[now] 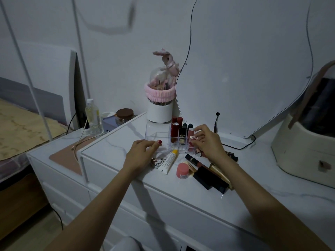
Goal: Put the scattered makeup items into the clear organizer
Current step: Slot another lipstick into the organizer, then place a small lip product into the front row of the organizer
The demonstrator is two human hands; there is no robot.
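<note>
The clear organizer (155, 136) stands on the white dresser top, with several red and dark lipsticks (176, 124) upright in its right compartments. My right hand (208, 142) pinches a pink lip tube (190, 134) standing in the rightmost slot. My left hand (143, 151) rests at the organizer's front left edge, thumb touching it, holding nothing. Loose items lie in front: a white tube with a yellow cap (168, 161), a silver heart-shaped piece (156, 163), a pink jar (182, 170), a dark lip gloss (194, 161), black boxes (210, 180) and a gold tube (220, 172).
A white brush cup with a pink band (159, 107) stands behind the organizer. A wavy mirror (244, 69) leans on the wall, its black cable (235, 146) trailing on the top. A cream case (306, 151) sits right. A bottle (92, 118) and jar (124, 115) stand left.
</note>
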